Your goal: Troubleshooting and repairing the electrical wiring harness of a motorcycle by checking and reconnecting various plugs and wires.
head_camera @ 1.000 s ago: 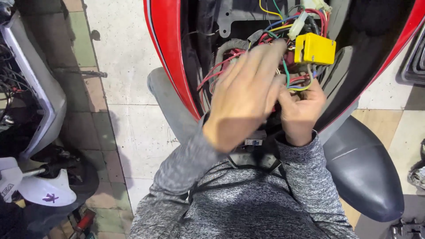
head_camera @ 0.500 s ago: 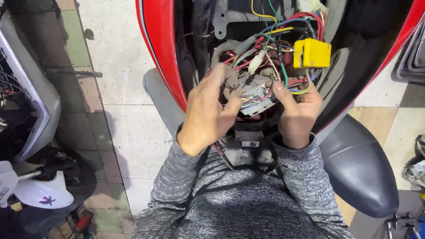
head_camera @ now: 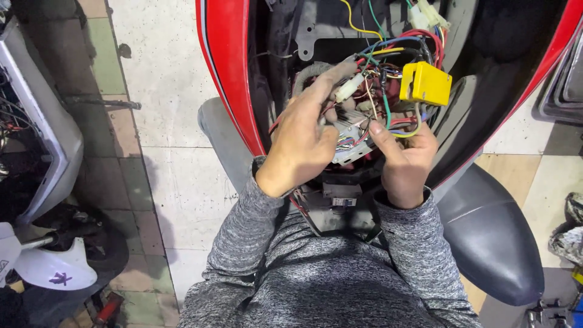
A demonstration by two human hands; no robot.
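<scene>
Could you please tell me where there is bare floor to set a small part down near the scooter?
The pale floor tiles between the red body panel and the white scooter lie bare. The wiring bay is crowded: left hand, right hand, wire bundle and yellow box.

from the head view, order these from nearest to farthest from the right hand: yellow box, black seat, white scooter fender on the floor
1. yellow box, just above the right hand among the wires.
2. black seat, lower right.
3. white scooter fender, far left on the floor.
</scene>
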